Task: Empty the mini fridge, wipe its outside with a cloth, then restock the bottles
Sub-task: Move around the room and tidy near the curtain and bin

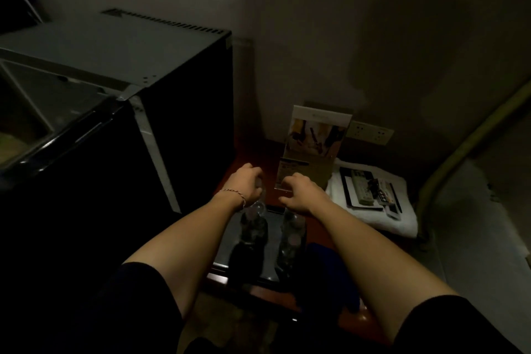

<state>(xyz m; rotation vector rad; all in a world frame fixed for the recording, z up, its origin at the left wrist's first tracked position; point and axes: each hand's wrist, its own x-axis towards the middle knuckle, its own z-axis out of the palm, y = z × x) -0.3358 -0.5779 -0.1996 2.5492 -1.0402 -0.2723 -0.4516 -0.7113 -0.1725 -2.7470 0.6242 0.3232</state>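
The black mini fridge (120, 72) stands at the left with its door (66, 135) swung open toward me. Two clear bottles stand on a dark tray (224, 253) on the wooden table. My left hand (245, 184) grips the top of the left bottle (254, 227). My right hand (300, 192) curls over the top of the right bottle (291, 233); its cap is hidden under the fingers. A dark blue cloth (333, 273) lies just right of the tray, partly under my right forearm.
A leaflet stand (313, 141) is right behind my hands, against the wall. To its right is a wall socket (369, 131). A folded white towel (382, 210) carries a remote control (362, 187) and cards. A yellowish pipe (459, 149) runs up the right.
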